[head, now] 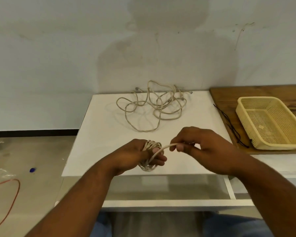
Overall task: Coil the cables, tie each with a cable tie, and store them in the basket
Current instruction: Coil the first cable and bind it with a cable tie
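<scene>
Coiling is nearing its end: left hand (135, 155) is clutching the coiled cable (150, 146), right hand (202, 144) is pinching its tail, while tangled cables (150, 106) beyond both hands and the basket (270, 124) off to the right are waiting.

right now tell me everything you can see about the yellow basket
The basket is a pale yellow rectangular tray that looks like plastic, with perforated mesh walls and floor and a solid rolled rim. It sits upright and open on the wooden board to the right of the white table, slightly angled. Nothing lies inside it. Thin black cable ties lie on the board by its left side; one end seems to reach its near corner. Neither hand touches it.
</scene>
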